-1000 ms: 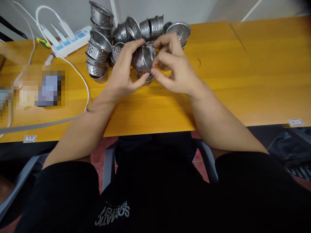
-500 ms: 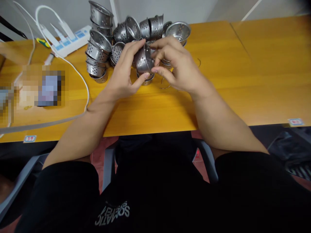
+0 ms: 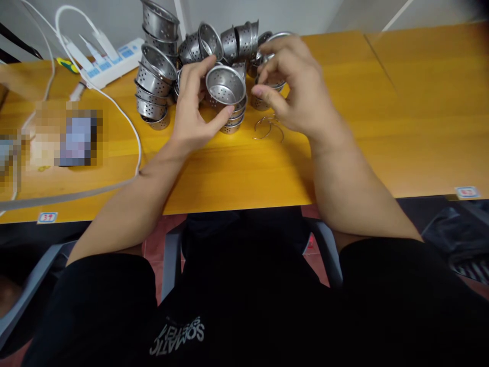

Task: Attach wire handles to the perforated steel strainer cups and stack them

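Observation:
My left hand [image 3: 196, 109] curves its thumb and fingers round a perforated metal strainer basket [image 3: 225, 86], which tilts its open mouth toward me on top of a short stack of similar baskets [image 3: 232, 124]. My right hand [image 3: 296, 86] is off to the right of that basket, fingers bent and apart, with nothing visible in them. It hovers in front of another small stack of baskets [image 3: 262, 99], partly covering it. Several thin curved wires [image 3: 263, 130] lie on the table below my right hand.
More strainer baskets stand in a leaning pile [image 3: 151, 84] at the left, and others [image 3: 210, 43] lie along the back by the wall. A white power strip [image 3: 114, 63] with plugs and cables sits at the back left. A blurred-out phone-like object [image 3: 78, 140] lies left on the wooden table [image 3: 382, 127].
The basket has turned from lying sideways between both hands to facing its mouth up toward me. My right hand has let go and moved right, uncovering the wires.

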`<state>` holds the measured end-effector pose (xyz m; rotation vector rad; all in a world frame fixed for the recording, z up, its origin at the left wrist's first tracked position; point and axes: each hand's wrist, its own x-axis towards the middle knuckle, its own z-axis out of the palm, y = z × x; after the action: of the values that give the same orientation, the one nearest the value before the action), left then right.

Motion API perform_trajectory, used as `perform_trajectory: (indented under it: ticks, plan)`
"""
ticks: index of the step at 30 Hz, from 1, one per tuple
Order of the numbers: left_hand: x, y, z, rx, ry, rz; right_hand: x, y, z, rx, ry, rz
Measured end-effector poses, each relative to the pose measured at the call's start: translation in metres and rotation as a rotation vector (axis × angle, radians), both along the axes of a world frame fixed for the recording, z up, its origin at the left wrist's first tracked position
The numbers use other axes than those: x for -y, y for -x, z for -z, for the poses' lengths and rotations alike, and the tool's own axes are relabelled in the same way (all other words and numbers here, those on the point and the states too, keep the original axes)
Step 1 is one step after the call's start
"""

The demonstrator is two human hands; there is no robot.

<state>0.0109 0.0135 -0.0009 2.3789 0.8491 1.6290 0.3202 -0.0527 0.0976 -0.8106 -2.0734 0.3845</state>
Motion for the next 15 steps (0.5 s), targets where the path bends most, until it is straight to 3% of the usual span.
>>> perform_trajectory:
  ticks: [4,8,15]
  plan:
    - [-0.018,0.001,0.017,0.000,-0.068,0.068,0.000,-0.015,-0.007,0.375,0.131,0.073]
    - [-0.028,0.001,0.027,-0.015,-0.013,0.057,-0.005,-0.016,-0.002,0.595,0.254,0.093]
    - [-0.018,-0.003,0.023,-0.055,0.044,0.065,-0.002,-0.008,-0.002,0.664,0.361,0.177]
